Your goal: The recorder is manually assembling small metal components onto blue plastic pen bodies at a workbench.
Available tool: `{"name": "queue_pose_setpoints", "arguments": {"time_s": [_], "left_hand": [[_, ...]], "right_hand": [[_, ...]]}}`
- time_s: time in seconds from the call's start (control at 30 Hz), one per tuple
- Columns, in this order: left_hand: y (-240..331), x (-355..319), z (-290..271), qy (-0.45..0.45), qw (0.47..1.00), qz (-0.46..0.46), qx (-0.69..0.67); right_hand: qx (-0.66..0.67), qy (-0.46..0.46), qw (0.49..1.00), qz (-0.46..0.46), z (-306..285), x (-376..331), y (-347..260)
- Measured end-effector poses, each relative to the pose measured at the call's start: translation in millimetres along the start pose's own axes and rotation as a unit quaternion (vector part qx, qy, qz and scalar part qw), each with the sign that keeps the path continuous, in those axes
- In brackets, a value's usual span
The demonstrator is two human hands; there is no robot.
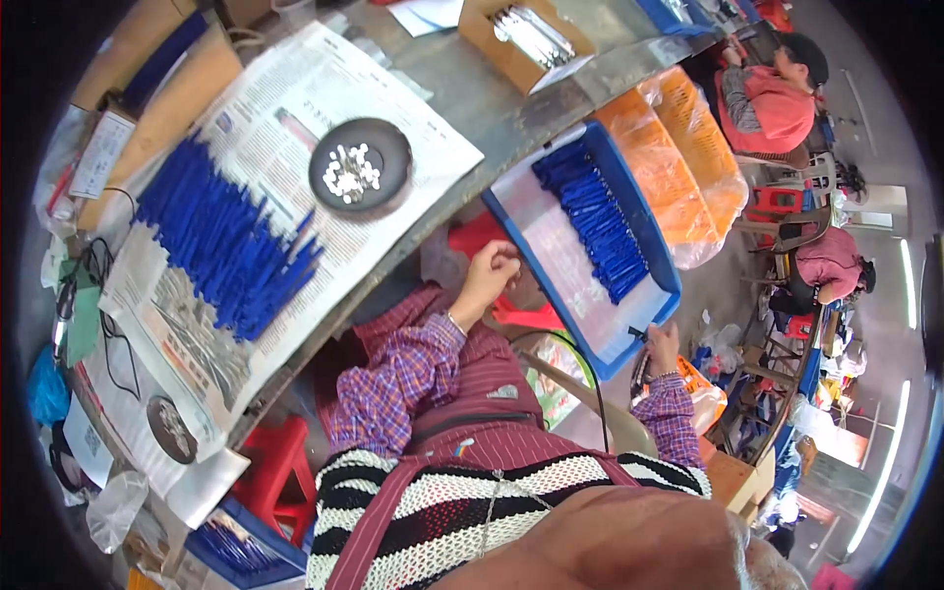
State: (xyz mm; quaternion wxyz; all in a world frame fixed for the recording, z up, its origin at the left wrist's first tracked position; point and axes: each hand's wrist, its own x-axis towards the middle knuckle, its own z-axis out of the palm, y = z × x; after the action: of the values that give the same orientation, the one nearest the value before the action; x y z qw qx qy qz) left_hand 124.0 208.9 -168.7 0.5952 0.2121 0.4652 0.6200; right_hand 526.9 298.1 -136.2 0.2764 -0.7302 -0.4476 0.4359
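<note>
My left hand (489, 280) is raised beside the near-left side of a blue tray (590, 359). Its fingers are curled together, and anything between them is too small to make out. Over at the tray's near-right corner, my right hand (662, 348) is closed around a small dark piece (638, 334) whose black end points over the rim. The piece's kind is unclear. Inside the tray, a row of slim blue pieces (595, 221) lies on a pale liner. A black round dish (398, 157) holding small shiny parts (352, 174) stands on newspaper to the left.
A heap of slim blue pieces (231, 241) covers part of the newspaper (433, 147) on the metal table. Orange baskets in plastic (678, 157) adjoin the tray. A cardboard box (526, 44) holds metal parts. A red stool (280, 472) stands below; a black cable (600, 403) hangs near my lap. Other people sit at right.
</note>
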Motion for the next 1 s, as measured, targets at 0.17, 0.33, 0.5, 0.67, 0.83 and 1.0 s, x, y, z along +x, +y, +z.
{"name": "queue_pose_setpoints", "arguments": {"time_s": [0.17,0.33,0.5,0.67,0.83,1.0], "left_hand": [[15.2,-19.2,-15.1,-0.024,1.000,0.004,0.006],[21.3,-37.4,-29.9,-0.049,0.996,0.032,0.073],[43.3,-58.5,-38.8,-0.056,0.995,0.061,0.047],[107.6,-101.1,-40.9,-0.037,0.997,0.066,0.006],[192.8,-155.3,-26.2,-0.037,0.991,0.125,-0.017],[259.4,-192.3,0.4,-0.169,0.974,0.151,0.024]], "right_hand": [[-0.133,0.075,0.957,-0.248,43.0,-13.3,-69.2],[-0.026,-0.200,0.935,-0.292,128.1,-81.1,-150.3],[-0.110,-0.408,0.842,-0.335,189.7,-145.4,-203.8],[-0.052,-0.478,0.820,-0.310,221.5,-174.1,-220.2],[-0.004,-0.491,0.797,-0.352,249.7,-211.7,-209.7],[0.006,-0.470,0.769,-0.434,283.9,-253.7,-164.5]]}}
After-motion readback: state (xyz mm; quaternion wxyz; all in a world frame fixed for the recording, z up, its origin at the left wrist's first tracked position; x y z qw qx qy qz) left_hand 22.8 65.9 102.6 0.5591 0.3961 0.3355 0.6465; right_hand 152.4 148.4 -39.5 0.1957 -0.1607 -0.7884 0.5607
